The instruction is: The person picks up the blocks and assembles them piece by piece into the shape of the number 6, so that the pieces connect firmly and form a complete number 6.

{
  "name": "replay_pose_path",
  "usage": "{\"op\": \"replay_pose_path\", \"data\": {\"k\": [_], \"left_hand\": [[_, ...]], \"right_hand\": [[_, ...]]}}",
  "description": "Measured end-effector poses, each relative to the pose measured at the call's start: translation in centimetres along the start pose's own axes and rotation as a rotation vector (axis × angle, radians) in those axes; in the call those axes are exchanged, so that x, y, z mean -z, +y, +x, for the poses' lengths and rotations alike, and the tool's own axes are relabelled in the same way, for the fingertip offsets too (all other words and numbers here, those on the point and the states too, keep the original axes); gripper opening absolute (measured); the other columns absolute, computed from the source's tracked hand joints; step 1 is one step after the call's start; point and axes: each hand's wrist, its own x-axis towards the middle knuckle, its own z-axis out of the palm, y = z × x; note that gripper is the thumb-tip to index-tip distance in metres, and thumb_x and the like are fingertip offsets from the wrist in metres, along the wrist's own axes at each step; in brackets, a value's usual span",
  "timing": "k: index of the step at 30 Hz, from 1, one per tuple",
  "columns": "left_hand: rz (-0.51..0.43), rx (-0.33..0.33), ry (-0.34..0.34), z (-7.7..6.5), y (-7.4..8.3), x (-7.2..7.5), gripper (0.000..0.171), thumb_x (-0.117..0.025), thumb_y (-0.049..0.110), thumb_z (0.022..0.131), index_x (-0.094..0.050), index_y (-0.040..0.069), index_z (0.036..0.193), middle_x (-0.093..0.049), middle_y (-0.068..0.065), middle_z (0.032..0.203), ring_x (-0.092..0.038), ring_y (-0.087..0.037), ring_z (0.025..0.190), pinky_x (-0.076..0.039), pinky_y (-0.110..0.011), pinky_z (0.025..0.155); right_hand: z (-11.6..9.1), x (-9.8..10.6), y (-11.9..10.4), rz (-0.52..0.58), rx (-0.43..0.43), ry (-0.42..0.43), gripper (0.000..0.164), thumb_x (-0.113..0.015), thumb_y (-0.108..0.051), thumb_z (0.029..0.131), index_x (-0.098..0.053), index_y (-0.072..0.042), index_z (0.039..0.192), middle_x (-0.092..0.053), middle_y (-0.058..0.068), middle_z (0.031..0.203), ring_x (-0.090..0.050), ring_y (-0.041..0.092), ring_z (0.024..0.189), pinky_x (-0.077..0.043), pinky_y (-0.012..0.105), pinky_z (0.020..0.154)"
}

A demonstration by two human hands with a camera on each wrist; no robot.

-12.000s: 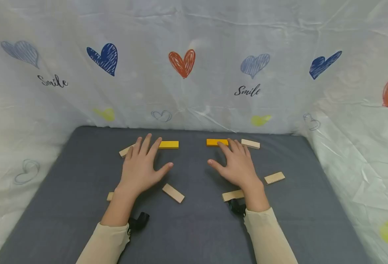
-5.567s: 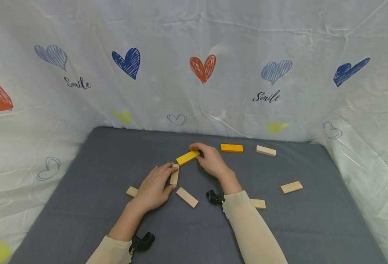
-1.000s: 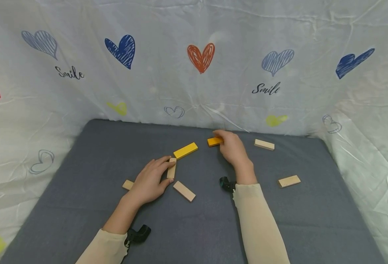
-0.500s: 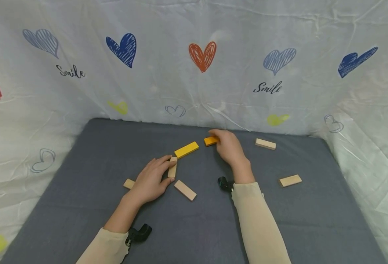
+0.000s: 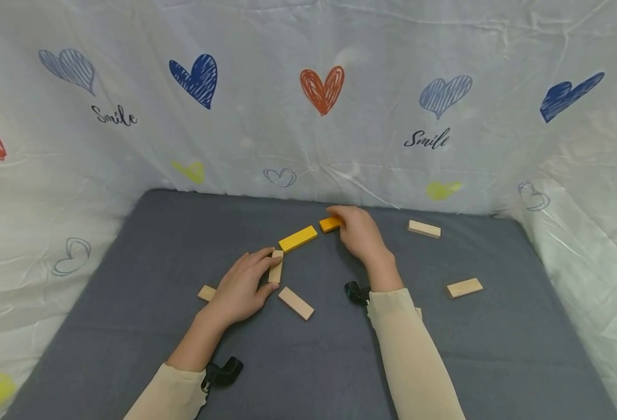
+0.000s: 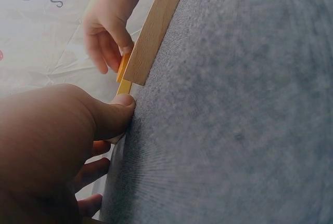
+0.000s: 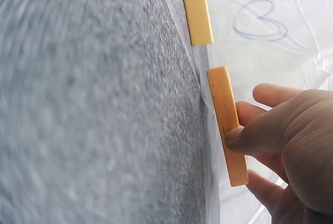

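Note:
In the head view my left hand (image 5: 240,291) holds a plain wooden block (image 5: 275,271) on the cloth, thumb at its near end and fingers at its far end. Off that far end a yellow block (image 5: 297,239) lies at a slant, at or very near contact. My right hand (image 5: 362,233) pinches an orange block (image 5: 330,224) between thumb and fingers; its right part is hidden by the hand. A small gap separates orange from yellow, seen also in the right wrist view between the orange block (image 7: 227,125) and the yellow block (image 7: 196,11).
Loose plain blocks lie around on the grey cloth (image 5: 308,367): one right of the left hand (image 5: 296,303), one partly behind the left wrist (image 5: 206,293), two at right (image 5: 424,228) (image 5: 464,288). Another peeks from behind the right sleeve (image 5: 418,312). A white printed curtain (image 5: 255,134) hangs behind.
Both hands were first spread and holding nothing. Later the right hand set the yellow block by the left hand's plain block, then gripped the orange one. In the last second it slid orange leftward.

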Motion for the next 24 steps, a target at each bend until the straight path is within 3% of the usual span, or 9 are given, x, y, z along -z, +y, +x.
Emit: {"op": "replay_pose_path", "data": {"k": [24], "left_hand": [[0.011, 0.002, -0.002, -0.05, -0.18, -0.03, 0.061, -0.086, 0.021, 0.098, -0.064, 0.011, 0.154, -0.050, -0.014, 0.166, -0.048, -0.037, 0.152, -0.028, -0.056, 0.135]], "right_hand": [[0.48, -0.66, -0.64, 0.006, 0.011, -0.012, 0.044, -0.062, 0.011, 0.104, -0.073, -0.008, 0.143, -0.072, 0.011, 0.139, -0.066, 0.032, 0.130, -0.055, 0.046, 0.115]]}}
